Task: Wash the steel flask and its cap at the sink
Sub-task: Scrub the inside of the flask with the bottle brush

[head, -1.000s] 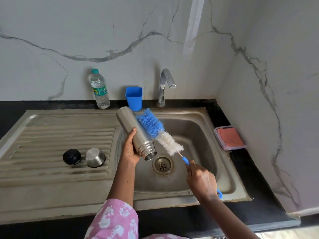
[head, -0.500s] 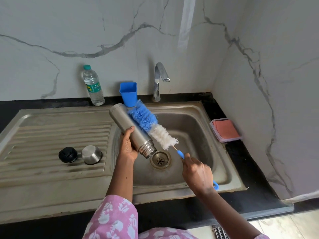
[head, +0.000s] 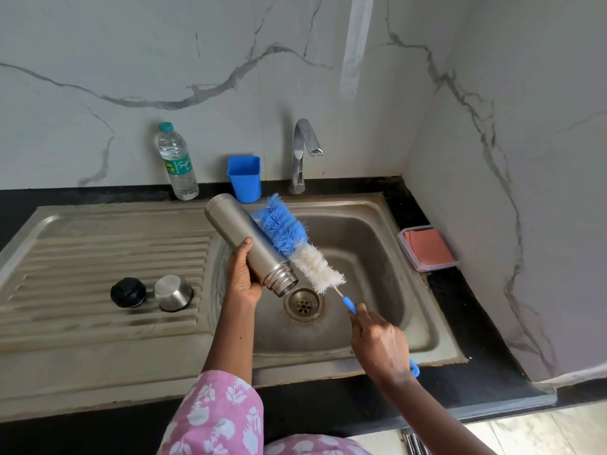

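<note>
- Steel dominates the head view: the brushed steel cylindrical flask [head: 244, 244] hangs tilted over the left side of the steel sink basin [head: 377, 257]. Its open mouth points down and near, just above the round drain [head: 303, 304].
- The left hand [head: 243, 280] holds it, fingers wrapped round the lower body with the thumb on top.
- The right hand [head: 381, 346] has its fingers closed round the blue handle of the long blue-and-white bristle bottle brush [head: 295, 247]. The bristles lie along the flask's right side, outside it.
- The domed steel cap [head: 173, 292] and the round black plastic stopper [head: 128, 292] sit side by side on the ribbed draining surface [head: 82, 257], left of the basin.
- No water shows at the curved chrome tap [head: 303, 152].
- Risks, as I judge them:
  - A smooth flask held one-handed could slip and strike the basin if the brush pushes hard sideways.
  - Brushing only the outside would leave the inside unwashed.
  - The cap could be overlooked.
</note>
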